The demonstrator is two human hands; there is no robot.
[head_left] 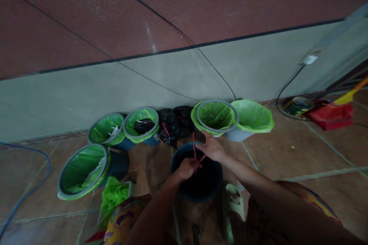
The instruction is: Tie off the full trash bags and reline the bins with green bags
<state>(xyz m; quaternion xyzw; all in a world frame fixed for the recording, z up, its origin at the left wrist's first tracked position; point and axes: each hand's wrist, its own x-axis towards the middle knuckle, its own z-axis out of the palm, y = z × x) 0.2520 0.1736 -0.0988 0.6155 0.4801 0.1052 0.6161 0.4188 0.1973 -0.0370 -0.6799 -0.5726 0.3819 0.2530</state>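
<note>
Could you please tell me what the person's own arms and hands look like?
The left hand and right hand are bare, with no gloves to be seen. Both forearms are uncovered, and no sleeves, watch or bracelet show. It is too dim to rule out a ring. Lower down, patterned clothing shows yellow and purple.

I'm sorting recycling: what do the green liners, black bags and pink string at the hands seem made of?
Green liners: apparently thin plastic film, translucent and creased. Black bags: likely plastic, slightly glossy and crumpled. Pink string: perhaps plastic by its bright colour, finish unclear.
</note>
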